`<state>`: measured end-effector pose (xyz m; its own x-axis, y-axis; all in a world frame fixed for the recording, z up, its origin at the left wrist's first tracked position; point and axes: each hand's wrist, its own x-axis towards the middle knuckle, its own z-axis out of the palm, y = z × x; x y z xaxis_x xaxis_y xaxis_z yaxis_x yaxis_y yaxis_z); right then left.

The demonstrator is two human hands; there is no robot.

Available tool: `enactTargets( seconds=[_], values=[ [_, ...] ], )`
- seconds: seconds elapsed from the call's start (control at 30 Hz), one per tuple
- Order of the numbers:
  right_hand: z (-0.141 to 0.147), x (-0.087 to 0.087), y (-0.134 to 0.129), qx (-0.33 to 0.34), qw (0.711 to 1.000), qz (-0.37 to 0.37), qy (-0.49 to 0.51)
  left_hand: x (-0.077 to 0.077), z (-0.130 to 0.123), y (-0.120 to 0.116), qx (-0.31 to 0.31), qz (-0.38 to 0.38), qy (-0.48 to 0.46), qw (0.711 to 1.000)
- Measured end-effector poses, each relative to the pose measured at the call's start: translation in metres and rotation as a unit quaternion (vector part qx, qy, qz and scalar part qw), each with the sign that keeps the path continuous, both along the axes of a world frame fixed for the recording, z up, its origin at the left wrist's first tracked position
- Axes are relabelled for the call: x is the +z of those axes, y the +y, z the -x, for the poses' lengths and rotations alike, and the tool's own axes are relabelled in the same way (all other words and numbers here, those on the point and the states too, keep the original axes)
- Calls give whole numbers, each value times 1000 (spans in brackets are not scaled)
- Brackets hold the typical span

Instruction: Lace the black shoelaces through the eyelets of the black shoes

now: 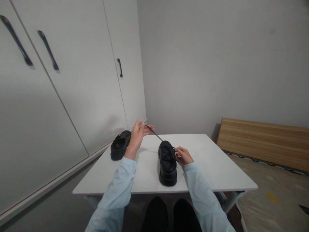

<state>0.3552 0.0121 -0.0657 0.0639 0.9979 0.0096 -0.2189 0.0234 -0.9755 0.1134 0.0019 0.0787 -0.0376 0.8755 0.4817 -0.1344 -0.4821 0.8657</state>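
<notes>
Near shoe: black chunky-soled lace-up shoe, upright on the white desk close to our edge, heel toward us, toe away.
Left hand: our left hand is up beyond the shoe's left side, thumb and forefinger pinched on the black shoelace, remaining fingers stretched out loosely.
Right hand: our right hand is low at the shoe's right side, fingers curled almost together, seemingly on lace there (how firmly, we can't tell).
Lace line: straight from the left fingers down to the shoe's front, looks taut; which eyelet it leaves, we can't make out.
Pull: we'd go slow and even, in line with the strand; a sideways yank would probably rub or jam it.
Shoe steadiness: light-looking setup, so a hard tug could drag or swing the shoe; we'd brace its side with the right hand.
Slack: best we keep the right-side lace away from the taut strand, or they may tangle.
Second shoe: similar black shoe at the desk's left edge, beside our left forearm, well apart.
Brands, writing: nothing legible on either shoe, the cabinet doors or the wood-grain board.
</notes>
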Motion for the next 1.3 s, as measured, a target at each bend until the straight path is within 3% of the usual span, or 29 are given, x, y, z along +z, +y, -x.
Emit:
enactTargets(
  seconds=[0.1, 0.33, 0.5, 0.63, 0.77, 0.93, 1.13, 1.3],
  values=[
    [2, -1, 1, -17, 999, -26, -28, 9, 8, -3, 14, -17, -35, 999],
    [6, 7, -7, 0, 971, -193, -140, 17, 26, 2, 65, -71, -21, 995],
    [6, 9, -9, 15, 966, -214, -142, 17, 31, 2, 75, -96, 7, 993],
    [5, 9, -8, 28, 963, -222, -148, 12, 34, 4, 122, -106, 67, 985],
    [4, 10, -8, 40, 955, -245, -165, 1, 31, 4, 139, -99, 184, 968],
    [9, 20, -11, 34, 940, -250, -231, -24, 20, 7, 101, -70, 313, 942],
    [18, 34, -8, 42, 889, -261, -373, -65, 1, 9, 47, -56, 380, 922],
    [23, 41, 1, 52, 831, -258, -490, -87, -14, 1, 30, -58, 387, 920]
  ],
)
